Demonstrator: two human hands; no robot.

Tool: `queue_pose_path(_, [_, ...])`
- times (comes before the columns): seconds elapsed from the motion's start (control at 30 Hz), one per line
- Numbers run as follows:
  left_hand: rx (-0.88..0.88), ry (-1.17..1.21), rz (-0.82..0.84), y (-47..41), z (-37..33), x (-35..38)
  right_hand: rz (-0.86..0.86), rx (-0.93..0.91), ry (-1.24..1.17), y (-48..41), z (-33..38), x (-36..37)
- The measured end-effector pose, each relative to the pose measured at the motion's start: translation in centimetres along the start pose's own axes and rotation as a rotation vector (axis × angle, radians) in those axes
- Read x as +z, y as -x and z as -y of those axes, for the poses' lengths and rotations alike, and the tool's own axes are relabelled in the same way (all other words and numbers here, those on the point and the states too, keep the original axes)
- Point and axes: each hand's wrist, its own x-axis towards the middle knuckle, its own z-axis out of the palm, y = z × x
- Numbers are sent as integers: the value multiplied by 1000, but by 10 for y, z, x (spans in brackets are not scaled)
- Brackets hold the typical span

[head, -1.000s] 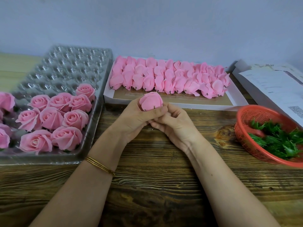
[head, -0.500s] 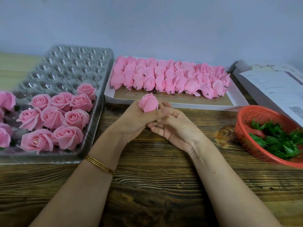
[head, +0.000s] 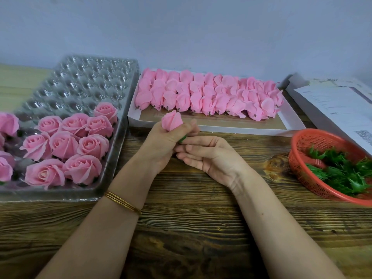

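Your left hand (head: 163, 142) grasps the pink rosebud (head: 172, 122), upright above the wooden table (head: 191, 218), just in front of the white box (head: 292, 120) of buds; a green piece (head: 182, 139) shows under it; your right hand (head: 211, 156) lies beside, fingers loosely curled; whether it pinches the green piece, I cannot tell.

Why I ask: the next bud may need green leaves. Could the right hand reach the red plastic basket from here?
Probably yes: the right hand seems to grip nothing, and only bare wooden table lies between it and the red plastic basket.
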Motion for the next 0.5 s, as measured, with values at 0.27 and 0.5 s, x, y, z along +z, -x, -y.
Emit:
queue_pose_path(0.27, [9,-54,62,3,-2,3,-57,-16,59,1,-1,3])
queue_pose_path(0.5, [117,-142,-18,2,1,4,-117,-24,128,2,3,4])
